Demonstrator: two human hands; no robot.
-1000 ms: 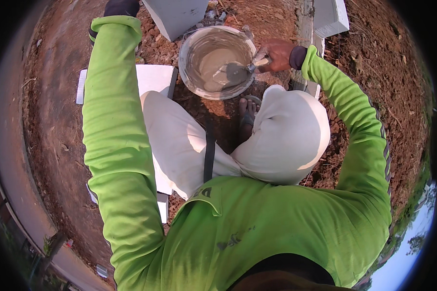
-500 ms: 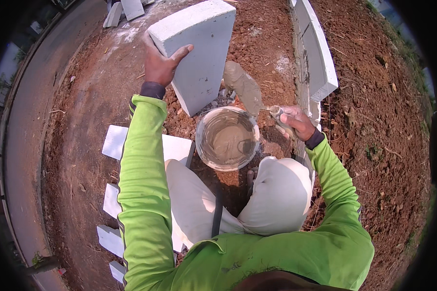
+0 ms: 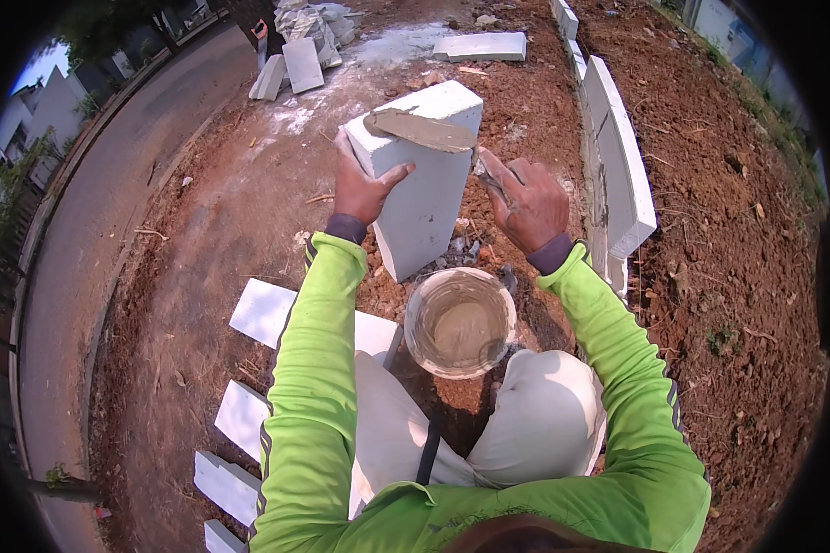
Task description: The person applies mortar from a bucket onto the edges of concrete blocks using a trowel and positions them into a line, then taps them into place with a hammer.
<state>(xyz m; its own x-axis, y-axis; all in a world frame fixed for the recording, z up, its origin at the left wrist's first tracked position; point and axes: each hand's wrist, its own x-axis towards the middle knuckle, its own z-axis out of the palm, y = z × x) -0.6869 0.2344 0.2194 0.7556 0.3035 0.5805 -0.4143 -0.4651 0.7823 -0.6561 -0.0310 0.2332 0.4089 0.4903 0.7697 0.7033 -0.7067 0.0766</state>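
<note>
My left hand (image 3: 364, 182) grips the left edge of a white lightweight concrete block (image 3: 421, 198), its thumb on the near face. The block stands upright on the soil beyond the bucket. My right hand (image 3: 530, 203) is closed round the handle of a trowel (image 3: 424, 130) to the block's right. Grey wet mortar coats the blade, which lies across the block's top edge. Between that block and my knees sits a round bucket (image 3: 417, 355) with mortar inside.
A low block wall (image 3: 622, 170) runs along my right, with reddish soil (image 3: 738, 258) beyond. Several white blocks (image 3: 244, 417) lie at my left. Farther off are a lying block (image 3: 480, 46), leaning blocks (image 3: 302, 64) and a pale heap (image 3: 318, 26). A paved road (image 3: 92, 240) curves past at far left.
My right hand has lifted the mortar-laden trowel from beside the bucket up to the block's top edge. My left hand still holds the block. The view has shifted, showing more ground ahead.
</note>
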